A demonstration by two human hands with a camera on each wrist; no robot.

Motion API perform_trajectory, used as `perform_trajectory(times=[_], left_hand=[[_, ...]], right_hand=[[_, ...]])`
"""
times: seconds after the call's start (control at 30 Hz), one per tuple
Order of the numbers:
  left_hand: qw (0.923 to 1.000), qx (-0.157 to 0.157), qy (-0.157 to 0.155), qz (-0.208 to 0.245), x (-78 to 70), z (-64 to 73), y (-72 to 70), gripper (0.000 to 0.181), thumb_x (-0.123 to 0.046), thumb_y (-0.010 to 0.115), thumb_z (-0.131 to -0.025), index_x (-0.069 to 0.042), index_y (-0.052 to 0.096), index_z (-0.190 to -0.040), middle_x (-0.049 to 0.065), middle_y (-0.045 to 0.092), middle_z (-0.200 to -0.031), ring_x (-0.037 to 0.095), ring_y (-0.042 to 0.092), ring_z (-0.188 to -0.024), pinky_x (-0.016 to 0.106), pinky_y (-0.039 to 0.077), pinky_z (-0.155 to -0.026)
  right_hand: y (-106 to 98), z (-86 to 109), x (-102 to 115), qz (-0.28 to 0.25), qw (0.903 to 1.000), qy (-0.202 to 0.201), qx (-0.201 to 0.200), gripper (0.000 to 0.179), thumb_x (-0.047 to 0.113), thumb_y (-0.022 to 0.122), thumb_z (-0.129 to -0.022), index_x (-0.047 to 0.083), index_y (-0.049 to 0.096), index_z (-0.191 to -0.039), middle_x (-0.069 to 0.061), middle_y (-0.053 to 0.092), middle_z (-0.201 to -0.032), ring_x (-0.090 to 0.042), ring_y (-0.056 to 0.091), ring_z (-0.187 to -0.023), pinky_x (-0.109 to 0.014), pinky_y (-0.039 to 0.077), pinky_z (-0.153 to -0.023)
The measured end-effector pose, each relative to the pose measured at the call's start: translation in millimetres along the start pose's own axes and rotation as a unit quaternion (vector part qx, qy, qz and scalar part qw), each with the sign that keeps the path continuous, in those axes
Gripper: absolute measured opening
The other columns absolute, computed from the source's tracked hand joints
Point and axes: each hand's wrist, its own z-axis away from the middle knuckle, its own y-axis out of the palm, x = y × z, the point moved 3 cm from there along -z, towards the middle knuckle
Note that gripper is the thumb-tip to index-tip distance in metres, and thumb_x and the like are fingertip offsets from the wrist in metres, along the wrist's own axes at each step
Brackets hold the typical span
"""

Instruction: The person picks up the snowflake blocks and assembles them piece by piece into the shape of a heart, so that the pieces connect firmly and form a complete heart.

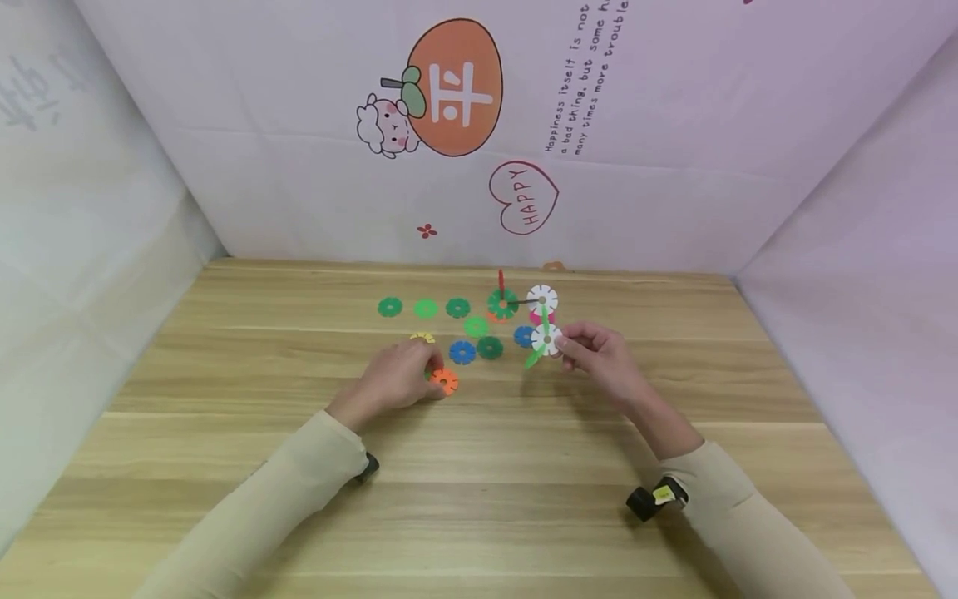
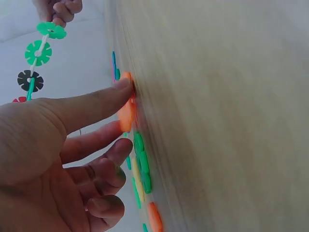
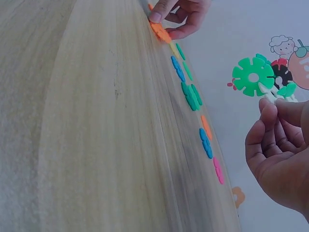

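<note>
Pinching an orange notched plastic disc (image 1: 449, 378) low at the wooden table (image 1: 479, 499), your left hand (image 1: 397, 376) leaves slots exposed; your right hand (image 1: 602, 362) pinches a white notched plastic disc (image 1: 540, 339), apparently to hold its linked multicoloured chain (image 1: 535, 297) aloft.

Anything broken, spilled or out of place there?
Nothing looks spilled or visibly broken: the left hand pinches an orange disc, the right hand holds linked discs. Only the HAPPY heart print looks odd, its lettering sideways.

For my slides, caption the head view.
Left hand pinches an orange disc; right hand holds several linked discs.
</note>
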Motion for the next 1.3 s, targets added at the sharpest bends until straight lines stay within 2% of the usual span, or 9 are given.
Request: perform_trajectory(times=[0.23, 0.4, 0.5, 0.63, 0.73, 0.8, 1.0, 1.13, 1.3], left_hand=[[0.9967, -0.038, -0.016, 0.071, -1.3, 4.7, -1.3, 0.021, -0.014, 0.081, -0.086, -0.013, 0.069, -0.103, -0.003, 0.065, -0.093, 0.017, 0.060, -0.088, 0.038, 0.050, -0.081], [0.9873, -0.069, -0.012, 0.142, -4.0, 7.8, -0.6, 0.009, -0.020, 0.079, -0.089, -0.017, 0.073, -0.095, -0.007, 0.065, -0.087, 0.014, 0.058, -0.080, 0.033, 0.049, -0.071], [0.9688, -0.071, -0.004, 0.237, -8.3, 9.1, 2.1, 0.005, -0.020, 0.078, -0.090, -0.016, 0.075, -0.092, -0.004, 0.068, -0.086, 0.020, 0.060, -0.074, 0.033, 0.050, -0.062], [0.9271, -0.052, 0.003, 0.371, -17.1, 8.9, 7.9, 0.008, -0.017, 0.077, -0.091, -0.010, 0.077, -0.096, 0.006, 0.074, -0.090, 0.031, 0.064, -0.068, 0.033, 0.053, -0.056], [0.9046, -0.047, 0.001, 0.424, -23.5, 7.5, 11.4, 0.010, -0.016, 0.075, -0.092, -0.008, 0.077, -0.098, 0.010, 0.076, -0.092, 0.030, 0.062, -0.060, 0.029, 0.051, -0.054], [0.8973, -0.050, -0.004, 0.438, -26.8, 6.7, 12.7, 0.010, -0.016, 0.075, -0.092, -0.008, 0.077, -0.097, 0.010, 0.076, -0.091, 0.028, 0.059, -0.054, 0.026, 0.049, -0.052], [0.8936, -0.054, 0.000, 0.446, -34.1, 4.1, 14.6, 0.009, -0.016, 0.076, -0.091, -0.008, 0.075, -0.095, 0.003, 0.076, -0.085, 0.037, 0.059, -0.062, 0.029, 0.049, -0.053], [0.8991, -0.058, 0.015, 0.434, -37.8, 4.2, 13.4, 0.007, -0.015, 0.076, -0.091, -0.009, 0.075, -0.094, 0.000, 0.075, -0.084, 0.042, 0.060, -0.074, 0.030, 0.048, -0.055], [0.9095, -0.074, 0.026, 0.408, -41.7, 3.9, 11.9, 0.005, -0.017, 0.076, -0.092, -0.011, 0.075, -0.091, -0.001, 0.073, -0.083, 0.029, 0.058, -0.066, 0.026, 0.044, -0.053]], right_hand=[[2, -0.5, 0, 0.012, 0.9999, 0.001, 0.003, 0.023, 0.014, 0.060, -0.103, -0.007, 0.061, -0.113, -0.019, 0.066, -0.097, -0.013, 0.060, -0.076, -0.030, 0.056, -0.076], [6, -0.9, -1, 0.008, 0.9999, -0.006, 0.003, 0.023, 0.014, 0.060, -0.103, -0.007, 0.061, -0.112, -0.011, 0.067, -0.092, -0.012, 0.059, -0.075, -0.030, 0.056, -0.075], [9, -1.3, -1, -0.008, 0.9999, -0.006, 0.000, 0.023, 0.014, 0.060, -0.103, -0.007, 0.060, -0.112, -0.008, 0.068, -0.091, -0.012, 0.059, -0.076, -0.028, 0.055, -0.076], [15, -1.5, 2, -0.037, 0.9992, -0.009, -0.007, 0.023, 0.015, 0.062, -0.102, -0.006, 0.060, -0.113, -0.005, 0.069, -0.091, -0.012, 0.059, -0.077, -0.024, 0.055, -0.077], [21, -0.7, 7, -0.067, 0.9976, -0.016, -0.007, 0.022, 0.014, 0.062, -0.102, -0.005, 0.060, -0.112, -0.006, 0.069, -0.092, -0.012, 0.059, -0.077, -0.023, 0.055, -0.076], [24, -0.1, 10, -0.083, 0.9963, -0.022, -0.005, 0.019, 0.013, 0.062, -0.101, -0.004, 0.060, -0.110, -0.007, 0.068, -0.092, -0.012, 0.058, -0.076, -0.022, 0.055, -0.075], [29, 0.5, 15, -0.113, 0.9926, -0.045, -0.008, 0.007, 0.008, 0.062, -0.101, 0.001, 0.062, -0.103, -0.012, 0.068, -0.092, -0.011, 0.057, -0.073, -0.020, 0.053, -0.071], [31, 0.8, 17, -0.108, 0.9928, -0.050, -0.009, 0.008, 0.008, 0.062, -0.101, 0.000, 0.062, -0.103, -0.014, 0.068, -0.093, -0.012, 0.056, -0.072, -0.021, 0.052, -0.070], [32, 1.0, 15, -0.077, 0.9960, -0.044, -0.009, 0.014, 0.011, 0.063, -0.100, -0.002, 0.061, -0.104, -0.010, 0.068, -0.091, -0.012, 0.058, -0.073, -0.022, 0.053, -0.072]])
